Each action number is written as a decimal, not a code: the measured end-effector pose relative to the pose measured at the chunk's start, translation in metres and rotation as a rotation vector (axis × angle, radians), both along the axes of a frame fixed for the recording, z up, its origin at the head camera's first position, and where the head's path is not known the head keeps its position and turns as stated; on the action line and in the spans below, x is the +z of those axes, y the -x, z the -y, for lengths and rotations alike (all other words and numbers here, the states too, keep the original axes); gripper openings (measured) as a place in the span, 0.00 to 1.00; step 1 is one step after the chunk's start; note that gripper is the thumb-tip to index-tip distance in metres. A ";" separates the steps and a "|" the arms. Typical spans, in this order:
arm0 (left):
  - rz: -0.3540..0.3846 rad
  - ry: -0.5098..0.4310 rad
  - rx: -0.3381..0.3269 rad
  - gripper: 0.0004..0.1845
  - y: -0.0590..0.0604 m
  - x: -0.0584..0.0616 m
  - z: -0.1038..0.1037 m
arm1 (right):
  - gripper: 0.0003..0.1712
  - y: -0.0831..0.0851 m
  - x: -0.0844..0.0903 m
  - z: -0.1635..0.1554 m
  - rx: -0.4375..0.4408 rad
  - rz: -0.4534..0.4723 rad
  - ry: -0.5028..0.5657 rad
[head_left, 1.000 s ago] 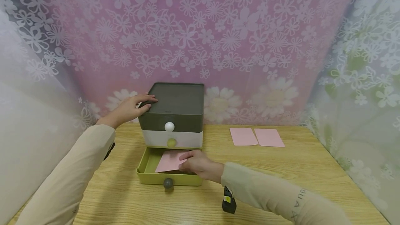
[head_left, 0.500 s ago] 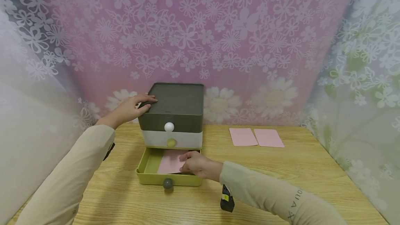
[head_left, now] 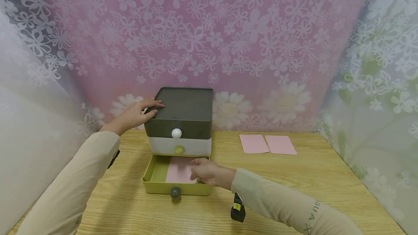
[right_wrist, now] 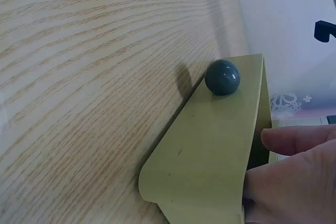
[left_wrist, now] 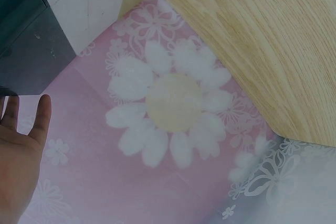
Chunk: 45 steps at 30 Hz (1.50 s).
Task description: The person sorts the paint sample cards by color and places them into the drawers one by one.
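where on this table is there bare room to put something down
Bare wood lies in front of the two pink cards, right of the right hand's sleeve, and in the near-left corner of the table beside the green drawer. The drawer unit and open drawer are crowded with both hands.

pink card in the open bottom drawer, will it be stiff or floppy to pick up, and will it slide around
The pink card looks thin and flat, so probably light and somewhat bendy. It lies flat on the floor of the green drawer, so it may be hard to lift by an edge. On smooth plastic it would likely slide under the right hand.
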<state>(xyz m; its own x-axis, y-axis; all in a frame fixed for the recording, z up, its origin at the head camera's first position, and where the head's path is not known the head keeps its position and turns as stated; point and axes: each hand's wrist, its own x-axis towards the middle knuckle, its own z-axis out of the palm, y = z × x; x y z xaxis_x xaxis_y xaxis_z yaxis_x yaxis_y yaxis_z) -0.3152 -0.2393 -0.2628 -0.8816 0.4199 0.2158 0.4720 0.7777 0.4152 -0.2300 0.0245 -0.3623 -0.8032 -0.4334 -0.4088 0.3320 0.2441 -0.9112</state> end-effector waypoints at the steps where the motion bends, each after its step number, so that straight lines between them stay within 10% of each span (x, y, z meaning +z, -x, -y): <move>1: -0.001 -0.001 -0.001 0.20 0.000 0.000 0.000 | 0.38 0.000 0.001 -0.001 0.005 -0.008 -0.007; 19: 0.009 -0.006 -0.001 0.20 -0.002 0.001 0.000 | 0.19 0.010 0.014 -0.066 -0.083 -0.312 -0.007; 30: 0.013 -0.007 -0.002 0.20 -0.001 0.001 0.000 | 0.20 0.057 -0.017 -0.150 -0.334 -0.471 -0.270; 45: 0.004 -0.007 -0.007 0.20 -0.002 0.001 -0.001 | 0.26 0.093 -0.047 -0.211 -0.365 -0.693 -0.630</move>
<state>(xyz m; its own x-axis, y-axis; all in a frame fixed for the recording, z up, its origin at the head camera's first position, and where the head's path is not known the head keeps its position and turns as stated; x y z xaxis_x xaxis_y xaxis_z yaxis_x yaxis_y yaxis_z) -0.3137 -0.2382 -0.2615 -0.8795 0.4243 0.2156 0.4758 0.7715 0.4224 -0.3232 0.2355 -0.4088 -0.9914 0.0212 0.1289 -0.0715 0.7377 -0.6713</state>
